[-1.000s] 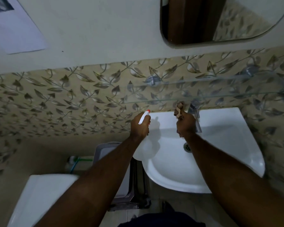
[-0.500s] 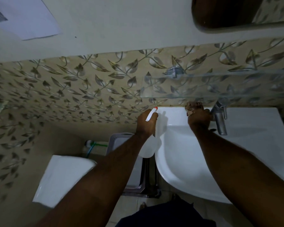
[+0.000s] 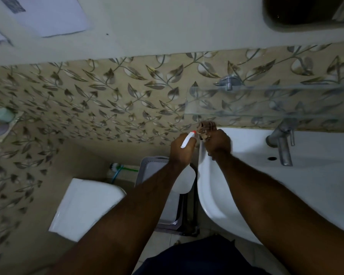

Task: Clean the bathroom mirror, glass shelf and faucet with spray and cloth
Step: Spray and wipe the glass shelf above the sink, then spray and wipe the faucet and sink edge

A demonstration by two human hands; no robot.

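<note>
Left hand [image 3: 182, 148] gripping sprayer [image 3: 187, 141], right [image 3: 217, 142] fisted on cloth [image 3: 206, 129] under shelf [image 3: 266, 102]; lifting risks knuckles hitting glass.

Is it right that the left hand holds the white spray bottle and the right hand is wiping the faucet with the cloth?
Not quite. In the head view the right hand holds the cloth at the sink's left back corner, well apart from the faucet. The left hand does hold the white spray bottle.
</note>
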